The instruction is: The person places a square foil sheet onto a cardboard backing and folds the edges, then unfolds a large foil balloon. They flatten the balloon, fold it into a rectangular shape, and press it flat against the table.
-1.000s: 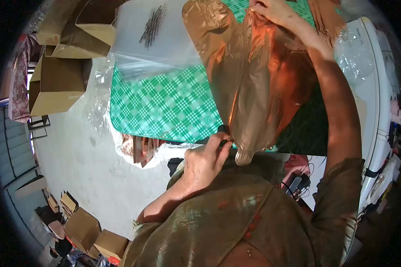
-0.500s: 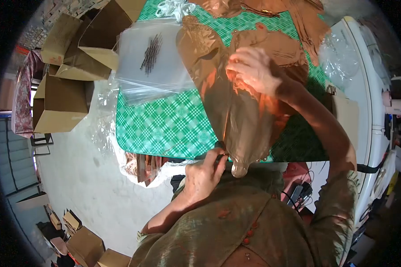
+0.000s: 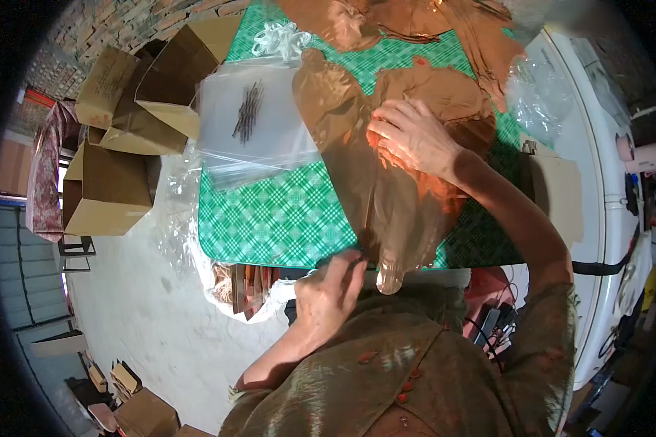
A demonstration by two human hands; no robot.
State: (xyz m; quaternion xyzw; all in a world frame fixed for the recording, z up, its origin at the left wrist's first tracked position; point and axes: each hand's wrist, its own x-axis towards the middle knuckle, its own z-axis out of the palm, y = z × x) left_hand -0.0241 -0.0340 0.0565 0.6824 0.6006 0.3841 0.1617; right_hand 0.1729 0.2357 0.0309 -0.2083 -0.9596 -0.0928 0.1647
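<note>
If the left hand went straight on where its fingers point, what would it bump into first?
Probably the shiny brown film: the left hand points towards its lower part. The green checked tablecloth is close too; depth is unclear.

2 hands, 1 table, 1 white cord bundle.

Open cardboard boxes left of green plaid worktop; brick wall behind. White cord bundle at worktop's far side. Right: crumpled clear plastic beside white appliance. Lower left: cartons on pale floor.
</note>
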